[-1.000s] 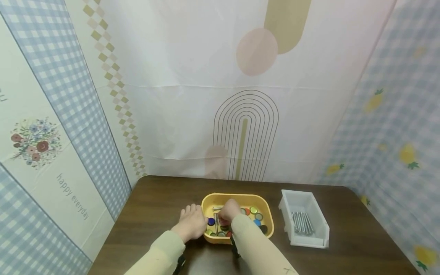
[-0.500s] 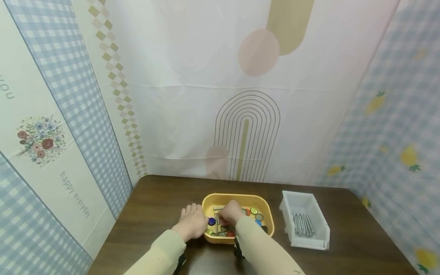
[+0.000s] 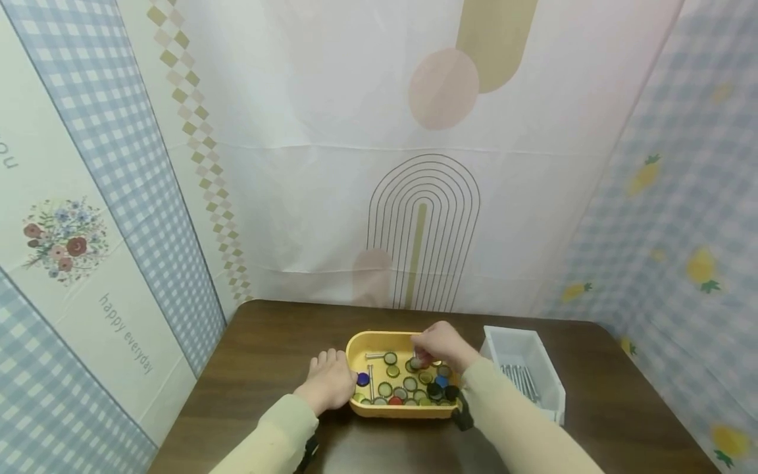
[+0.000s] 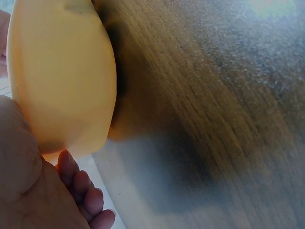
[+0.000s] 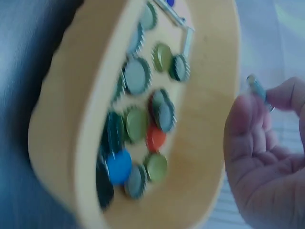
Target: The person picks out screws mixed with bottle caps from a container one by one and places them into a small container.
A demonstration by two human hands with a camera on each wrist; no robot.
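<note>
A yellow tray (image 3: pixel 408 413) stands on the table, holding many bottle caps (image 3: pixel 410 384) and a few silver screws (image 3: pixel 371 382). At its left end my left hand (image 3: pixel 331 380) holds the rim, with the fingers (image 4: pixel 83 183) showing outside the tray in the left wrist view. My right hand (image 3: pixel 444 345) is raised over the tray's back right part. Between its thumb and fingers it pinches a short-looking silver screw (image 5: pixel 257 88), mostly hidden by the fingertips. Its sleeve covers part of the tray's right end.
A white bin (image 3: pixel 515 339) stands right of the yellow tray, with several silver screws (image 3: pixel 521 382) lying side by side inside. The right forearm hides its front left part. Patterned cloth (image 3: pixel 296 197) hangs behind the brown wooden table (image 3: pixel 266 329).
My right hand has lifted from the tray's middle and moved right and back, carrying a screw. More caps now show where it was. My left hand stays at the tray's left end.
</note>
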